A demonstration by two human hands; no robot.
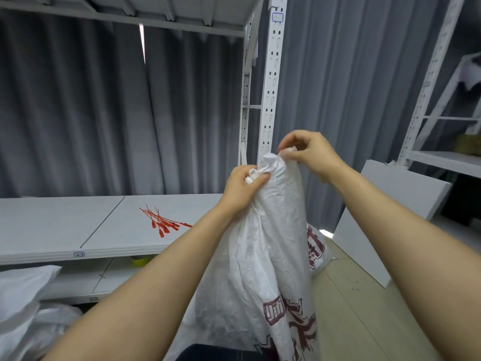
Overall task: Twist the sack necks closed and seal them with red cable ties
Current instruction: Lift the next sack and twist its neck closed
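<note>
A tall white woven sack [270, 246] with dark red printing stands upright in front of me, its top gathered into a neck. My left hand [242, 188] grips the left side of the neck, thumb pressed on the fabric. My right hand [309, 155] pinches the top edge of the neck from the right. Several red cable ties [164, 222] lie in a loose bunch on the white shelf [65, 225] to the left, apart from both hands.
A perforated white rack post [270, 82] rises just behind the sack. Another white sack [23, 295] lies at the lower left. A printed sack [317, 248] sits behind the held one. A white board [390, 204] leans at the right; grey curtains hang behind.
</note>
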